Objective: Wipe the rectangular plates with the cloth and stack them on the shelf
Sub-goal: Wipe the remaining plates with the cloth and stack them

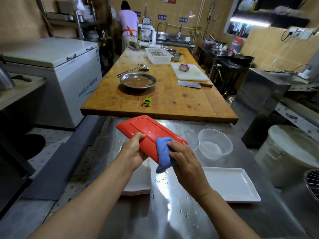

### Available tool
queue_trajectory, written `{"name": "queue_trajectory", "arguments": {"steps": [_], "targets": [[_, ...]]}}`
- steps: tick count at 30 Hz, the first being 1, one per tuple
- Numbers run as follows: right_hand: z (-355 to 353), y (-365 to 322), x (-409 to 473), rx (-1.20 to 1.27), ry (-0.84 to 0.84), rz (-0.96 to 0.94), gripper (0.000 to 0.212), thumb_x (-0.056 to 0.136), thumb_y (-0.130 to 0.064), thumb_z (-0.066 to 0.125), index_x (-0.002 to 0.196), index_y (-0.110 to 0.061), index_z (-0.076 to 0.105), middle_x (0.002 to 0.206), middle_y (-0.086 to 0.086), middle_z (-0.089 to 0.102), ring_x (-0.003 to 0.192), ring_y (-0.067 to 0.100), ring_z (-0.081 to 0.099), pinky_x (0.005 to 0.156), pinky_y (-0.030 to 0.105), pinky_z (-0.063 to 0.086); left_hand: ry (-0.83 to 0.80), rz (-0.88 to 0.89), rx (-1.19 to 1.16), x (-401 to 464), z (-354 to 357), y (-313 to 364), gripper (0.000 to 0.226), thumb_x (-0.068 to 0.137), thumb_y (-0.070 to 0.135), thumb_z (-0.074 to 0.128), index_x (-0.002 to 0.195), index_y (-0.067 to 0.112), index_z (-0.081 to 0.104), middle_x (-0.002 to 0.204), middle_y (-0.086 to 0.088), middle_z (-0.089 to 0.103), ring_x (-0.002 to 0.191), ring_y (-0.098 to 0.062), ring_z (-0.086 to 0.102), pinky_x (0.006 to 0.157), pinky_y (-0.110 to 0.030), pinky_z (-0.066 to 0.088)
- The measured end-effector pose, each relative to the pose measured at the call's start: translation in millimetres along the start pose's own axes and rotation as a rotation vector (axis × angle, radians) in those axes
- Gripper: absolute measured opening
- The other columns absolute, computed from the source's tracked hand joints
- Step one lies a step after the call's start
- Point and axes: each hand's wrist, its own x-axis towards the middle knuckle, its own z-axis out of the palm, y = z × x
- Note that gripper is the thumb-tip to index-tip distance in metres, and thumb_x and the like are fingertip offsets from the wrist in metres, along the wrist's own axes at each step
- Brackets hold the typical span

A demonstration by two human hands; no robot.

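White plate stack point(138, 183) partly behind left forearm point(96, 192)

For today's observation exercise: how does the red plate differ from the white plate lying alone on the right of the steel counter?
The red plate is held tilted in the left hand; the white plate lies flat, untouched. The red one is being wiped with the blue cloth in the right hand. Both are rectangular.

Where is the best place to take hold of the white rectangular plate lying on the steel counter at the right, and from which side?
Probably the near long rim of the white rectangular plate, approached from the person's side. It lies flat on the steel counter with a raised rim, so fingers can hook under that edge, thumb on top. The right hand is closest, but it holds the blue cloth.
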Motion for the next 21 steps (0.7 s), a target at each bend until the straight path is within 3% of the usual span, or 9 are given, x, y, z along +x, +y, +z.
{"name": "queue_trajectory", "arguments": {"steps": [6, 10, 14, 18, 21], "targets": [[-13, 14, -1, 0.071, -0.023, 0.19, 0.043, 0.073, 0.016, 0.06, 0.103, -0.013, 0.048, 0.125, 0.012, 0.057, 0.114, 0.026, 0.057, 0.091, 0.034, 0.049, -0.118, 0.09, 0.06, -3, -7, -1, 0.013, 0.088, 0.004, 0.05, 0.095, 0.013, 0.056, 0.081, -0.01, 0.065, 0.069, -0.022, 0.063, 0.056, -0.033, 0.055], [-22, 22, -3, 0.157, -0.076, 0.443, 0.041, 0.067, 0.021, 0.055, 0.102, -0.001, 0.056, 0.124, 0.002, 0.058, 0.104, 0.024, 0.059, 0.083, 0.028, 0.047, -0.24, 0.146, 0.126, -2, -13, -3, 0.018, 0.089, 0.004, 0.051, 0.101, 0.016, 0.058, 0.087, -0.009, 0.068, 0.078, -0.024, 0.066, 0.068, -0.038, 0.055], [-34, 20, 0, 0.188, -0.089, 0.621, 0.045, 0.067, -0.003, 0.047, 0.11, -0.01, 0.058, 0.112, 0.0, 0.064, 0.095, 0.018, 0.059, 0.084, 0.031, 0.048, -0.412, 0.168, 0.144, -2, -20, -5, 0.031, 0.078, 0.005, 0.058, 0.107, 0.016, 0.06, 0.092, -0.007, 0.072, 0.081, -0.022, 0.07, 0.072, -0.04, 0.056], [-34, 11, 9, 0.222, -0.16, 0.606, 0.048, 0.079, -0.017, 0.037, 0.124, -0.01, 0.054, 0.132, 0.002, 0.054, 0.116, 0.015, 0.052, 0.101, 0.032, 0.042, -0.514, 0.152, 0.168, -7, -19, -7, 0.042, 0.072, 0.006, 0.062, 0.113, 0.016, 0.059, 0.095, -0.006, 0.073, 0.081, -0.02, 0.071, 0.064, -0.036, 0.059], [-27, 10, 19, 0.231, -0.157, 0.603, 0.043, 0.088, -0.01, 0.038, 0.129, -0.007, 0.05, 0.139, 0.005, 0.047, 0.127, 0.017, 0.045, 0.109, 0.031, 0.033, -0.568, 0.167, 0.247, -12, -19, -10, 0.053, 0.072, 0.004, 0.063, 0.124, 0.013, 0.052, 0.108, -0.011, 0.067, 0.091, -0.025, 0.068, 0.073, -0.043, 0.057]]}}
